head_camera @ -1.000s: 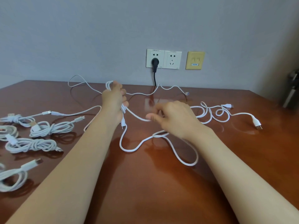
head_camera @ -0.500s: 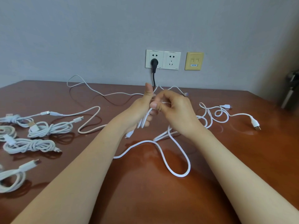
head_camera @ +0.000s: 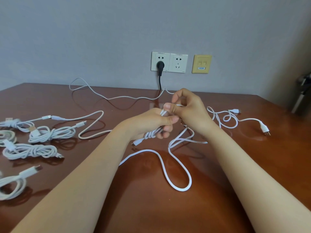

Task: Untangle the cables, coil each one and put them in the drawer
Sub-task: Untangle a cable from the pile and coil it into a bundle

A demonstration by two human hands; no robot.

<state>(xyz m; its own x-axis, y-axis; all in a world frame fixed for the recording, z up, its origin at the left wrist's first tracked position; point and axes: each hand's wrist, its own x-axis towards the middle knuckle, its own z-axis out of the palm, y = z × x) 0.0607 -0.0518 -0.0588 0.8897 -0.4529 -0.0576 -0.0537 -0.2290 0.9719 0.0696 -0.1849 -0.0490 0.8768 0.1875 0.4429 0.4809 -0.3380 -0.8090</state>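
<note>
left hand (head_camera: 149, 125): grips half-wound white cable (head_camera: 180, 189) | right hand (head_camera: 190, 111): pinches same cable | risk: trailing loop may snag, loosening coil

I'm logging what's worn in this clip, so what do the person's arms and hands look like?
Both arms are bare as far as the frame shows: no sleeve on the left forearm or right forearm. The left hand and right hand are ungloved, with no watch or bracelet at either wrist. No ring is plainly visible. The nails that show look short and unpainted.
</note>
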